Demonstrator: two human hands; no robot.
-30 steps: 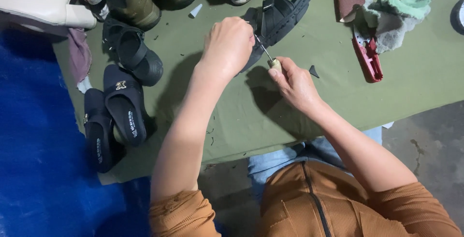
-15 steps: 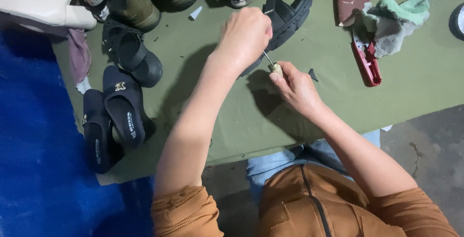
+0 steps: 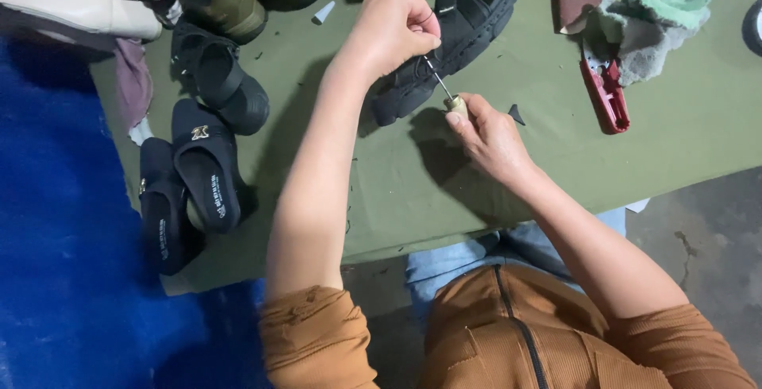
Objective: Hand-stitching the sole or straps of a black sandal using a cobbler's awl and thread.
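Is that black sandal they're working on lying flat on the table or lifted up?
Lifted at one end. The left hand holds the black sandal tilted, its far end resting on the green table, while the right hand pushes an awl into it.

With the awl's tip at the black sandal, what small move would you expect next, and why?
Probably the right hand pushes the awl further into the black sandal: its metal tip sits at the strap, and the left hand grips the sandal there, bracing it.
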